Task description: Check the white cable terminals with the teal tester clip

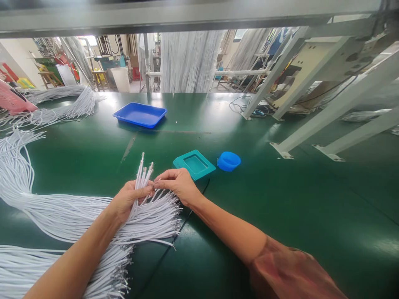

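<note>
My left hand is closed around several white cables, whose frayed or metal-tipped ends point up above the thumb. Close against it, my right hand pinches at a cable end with thumb and fingertips. Beneath both hands spreads a large bundle of white cables, its cut ends fanned out to the right. A second white bundle lies nearer to me, partly covered by my left forearm. What exactly sits between my right fingertips is too small to make out.
On the green table stand a teal square tray, a small blue round dish and a blue rectangular tray. More coiled cables lie at the far left. Metal frame legs rise at right; a beam crosses overhead.
</note>
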The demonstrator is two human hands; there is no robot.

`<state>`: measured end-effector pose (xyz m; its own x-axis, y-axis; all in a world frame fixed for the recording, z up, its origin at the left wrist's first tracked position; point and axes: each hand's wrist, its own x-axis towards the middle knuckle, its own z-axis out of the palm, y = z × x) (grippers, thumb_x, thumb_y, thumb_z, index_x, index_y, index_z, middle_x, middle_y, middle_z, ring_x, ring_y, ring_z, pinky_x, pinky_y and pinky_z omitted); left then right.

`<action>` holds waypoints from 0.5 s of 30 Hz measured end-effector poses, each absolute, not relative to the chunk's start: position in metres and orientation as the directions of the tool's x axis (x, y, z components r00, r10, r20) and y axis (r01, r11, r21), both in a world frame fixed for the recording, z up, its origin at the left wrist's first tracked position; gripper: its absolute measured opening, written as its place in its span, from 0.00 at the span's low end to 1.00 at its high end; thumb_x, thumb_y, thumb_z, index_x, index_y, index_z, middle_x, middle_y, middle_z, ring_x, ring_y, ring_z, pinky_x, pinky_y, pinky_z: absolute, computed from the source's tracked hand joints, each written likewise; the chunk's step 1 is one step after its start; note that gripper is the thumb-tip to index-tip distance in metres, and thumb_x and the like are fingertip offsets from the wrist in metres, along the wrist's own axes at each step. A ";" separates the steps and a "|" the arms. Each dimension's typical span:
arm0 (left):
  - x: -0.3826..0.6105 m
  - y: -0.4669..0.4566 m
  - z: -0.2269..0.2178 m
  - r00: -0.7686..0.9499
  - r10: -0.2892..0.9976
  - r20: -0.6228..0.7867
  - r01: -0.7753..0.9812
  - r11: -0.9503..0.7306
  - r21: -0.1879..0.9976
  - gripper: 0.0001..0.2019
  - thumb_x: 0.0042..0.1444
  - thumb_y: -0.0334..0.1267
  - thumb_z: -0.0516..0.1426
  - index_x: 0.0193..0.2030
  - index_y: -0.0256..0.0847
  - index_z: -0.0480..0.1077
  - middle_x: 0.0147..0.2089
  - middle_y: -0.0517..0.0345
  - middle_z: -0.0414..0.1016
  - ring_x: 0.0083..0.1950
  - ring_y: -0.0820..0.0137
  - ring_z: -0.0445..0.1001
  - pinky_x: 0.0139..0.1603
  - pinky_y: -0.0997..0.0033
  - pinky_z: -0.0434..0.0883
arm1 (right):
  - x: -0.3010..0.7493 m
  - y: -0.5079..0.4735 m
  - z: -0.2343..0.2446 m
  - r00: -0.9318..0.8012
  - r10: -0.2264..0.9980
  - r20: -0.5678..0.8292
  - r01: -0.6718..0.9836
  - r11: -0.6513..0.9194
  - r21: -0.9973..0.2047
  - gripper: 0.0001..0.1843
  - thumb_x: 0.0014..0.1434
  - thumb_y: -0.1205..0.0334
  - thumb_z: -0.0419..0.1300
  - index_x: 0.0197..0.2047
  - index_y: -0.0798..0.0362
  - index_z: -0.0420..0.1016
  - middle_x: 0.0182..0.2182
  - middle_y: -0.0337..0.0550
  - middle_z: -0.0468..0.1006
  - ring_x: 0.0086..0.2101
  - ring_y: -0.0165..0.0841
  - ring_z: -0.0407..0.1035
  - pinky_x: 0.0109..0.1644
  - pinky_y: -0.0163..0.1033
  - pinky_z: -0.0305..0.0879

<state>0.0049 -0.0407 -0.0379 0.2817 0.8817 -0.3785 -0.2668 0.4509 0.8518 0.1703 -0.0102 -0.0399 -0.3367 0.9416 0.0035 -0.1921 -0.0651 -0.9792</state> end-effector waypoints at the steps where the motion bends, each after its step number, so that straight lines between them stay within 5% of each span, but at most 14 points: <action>1: 0.004 -0.040 -0.039 0.281 0.880 -0.383 -0.273 0.455 0.847 0.08 0.42 0.34 0.64 0.30 0.33 0.73 0.20 0.62 0.66 0.18 0.83 0.56 0.18 0.82 0.53 | 0.168 -0.011 -0.040 -0.316 0.948 -0.031 -0.232 -0.109 -0.967 0.09 0.35 0.62 0.69 0.22 0.56 0.77 0.20 0.38 0.75 0.23 0.26 0.65 0.30 0.33 0.60; 5: 0.004 -0.038 -0.039 0.252 0.887 -0.387 -0.307 0.453 0.837 0.08 0.41 0.34 0.64 0.29 0.33 0.72 0.22 0.61 0.66 0.18 0.83 0.55 0.18 0.82 0.53 | 0.166 -0.013 -0.036 -0.335 0.942 -0.023 -0.235 -0.108 -0.966 0.08 0.41 0.61 0.66 0.25 0.56 0.77 0.20 0.37 0.75 0.22 0.25 0.64 0.29 0.32 0.60; 9: 0.007 -0.039 -0.040 0.197 0.927 -0.320 -0.261 0.365 0.894 0.08 0.43 0.35 0.63 0.28 0.33 0.71 0.23 0.60 0.67 0.18 0.84 0.52 0.17 0.81 0.49 | 0.167 -0.017 -0.039 -0.256 0.955 0.151 0.107 0.183 -0.977 0.09 0.51 0.60 0.58 0.28 0.56 0.77 0.24 0.41 0.77 0.24 0.27 0.65 0.30 0.33 0.59; 12: 0.011 -0.041 -0.042 0.117 0.960 -0.255 -0.170 0.273 0.947 0.08 0.43 0.36 0.63 0.27 0.33 0.71 0.20 0.62 0.64 0.19 0.83 0.51 0.18 0.80 0.48 | 0.167 -0.020 -0.047 -0.187 0.872 0.452 0.466 0.484 -0.741 0.11 0.54 0.62 0.55 0.24 0.56 0.75 0.22 0.43 0.75 0.26 0.30 0.65 0.33 0.36 0.58; 15: 0.011 -0.042 -0.044 0.089 0.969 -0.232 -0.142 0.243 0.960 0.08 0.44 0.37 0.63 0.28 0.33 0.71 0.18 0.64 0.62 0.19 0.82 0.51 0.19 0.79 0.48 | 0.169 -0.018 -0.050 -0.351 0.691 0.632 0.550 0.698 -0.458 0.15 0.57 0.62 0.52 0.23 0.55 0.74 0.22 0.45 0.75 0.29 0.32 0.65 0.38 0.39 0.57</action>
